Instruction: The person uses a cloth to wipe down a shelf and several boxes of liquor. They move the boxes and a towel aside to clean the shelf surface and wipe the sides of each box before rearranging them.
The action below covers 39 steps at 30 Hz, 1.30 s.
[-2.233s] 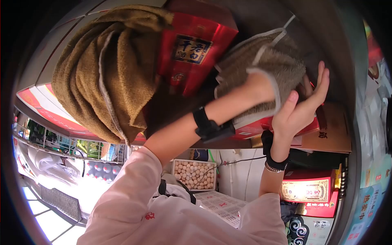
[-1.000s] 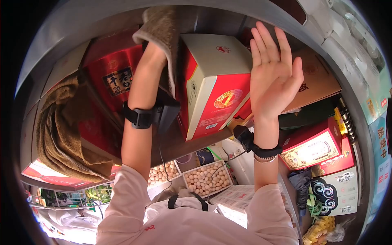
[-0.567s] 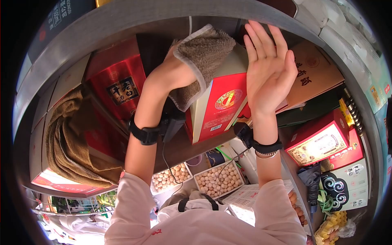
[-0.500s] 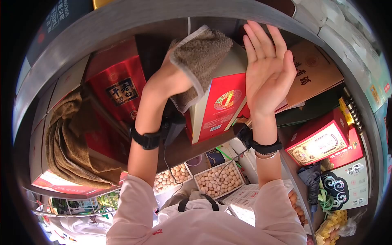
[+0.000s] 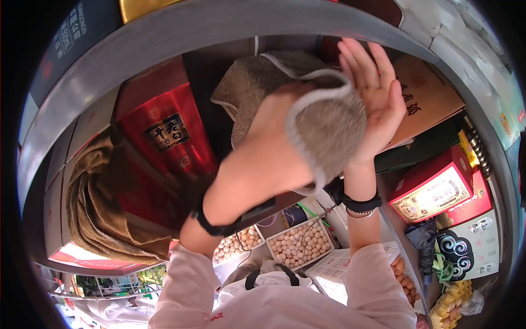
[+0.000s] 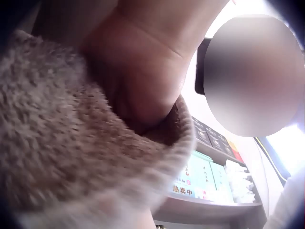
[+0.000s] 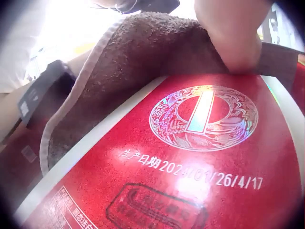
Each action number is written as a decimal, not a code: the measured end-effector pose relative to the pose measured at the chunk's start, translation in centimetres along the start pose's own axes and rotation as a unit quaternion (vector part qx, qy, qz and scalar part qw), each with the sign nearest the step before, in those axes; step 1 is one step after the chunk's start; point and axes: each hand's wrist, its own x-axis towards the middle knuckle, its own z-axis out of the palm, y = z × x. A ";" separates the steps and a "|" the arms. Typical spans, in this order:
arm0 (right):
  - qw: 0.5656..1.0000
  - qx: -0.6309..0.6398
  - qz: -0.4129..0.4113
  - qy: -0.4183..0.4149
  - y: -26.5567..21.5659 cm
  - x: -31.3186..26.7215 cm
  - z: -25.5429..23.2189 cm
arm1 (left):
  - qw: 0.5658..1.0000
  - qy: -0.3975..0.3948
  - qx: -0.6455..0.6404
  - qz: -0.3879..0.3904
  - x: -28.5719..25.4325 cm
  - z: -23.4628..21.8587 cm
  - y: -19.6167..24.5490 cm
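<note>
My left hand [image 5: 274, 145] grips a grey-brown terry towel [image 5: 329, 129] with pale edging, its fingers partly hidden in the folds. In the left wrist view the towel [image 6: 57, 138] wraps around the hand [image 6: 143, 81]. A red and white carton [image 7: 190, 162] stands under the towel; the cloth hides it in the head view. My right hand [image 5: 381, 107] is held up beside it, palm facing inward and fingers straight, overlapped by the towel's edge. In the right wrist view part of a hand [image 7: 233, 36] lies right at the carton's top.
Left of the hands is a red carton [image 5: 170, 126] with a dark label. A second brown towel [image 5: 98, 203] drapes over boxes at far left. The curved shelf edge [image 5: 230, 30] runs above. A tan carton [image 5: 424, 104] is at right; egg crates [image 5: 301, 241] sit below.
My left hand has swept the towel from the left across the carton toward my right hand, covering the carton in the head view. The right hand stays raised with straight fingers.
</note>
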 end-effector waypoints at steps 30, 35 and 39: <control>0.999 -0.004 0.027 0.023 0.0 -0.5 -0.3 | 0.905 0.188 0.375 -0.067 -3.1 0.2 -12.5; 0.998 -0.054 -0.008 0.018 -1.5 -6.2 -0.1 | 0.828 -0.102 0.482 -0.267 -4.3 -2.8 -0.6; 0.989 -0.008 0.132 -0.065 -1.4 -14.6 1.2 | 0.814 -0.101 0.477 -0.316 -10.2 -1.2 4.5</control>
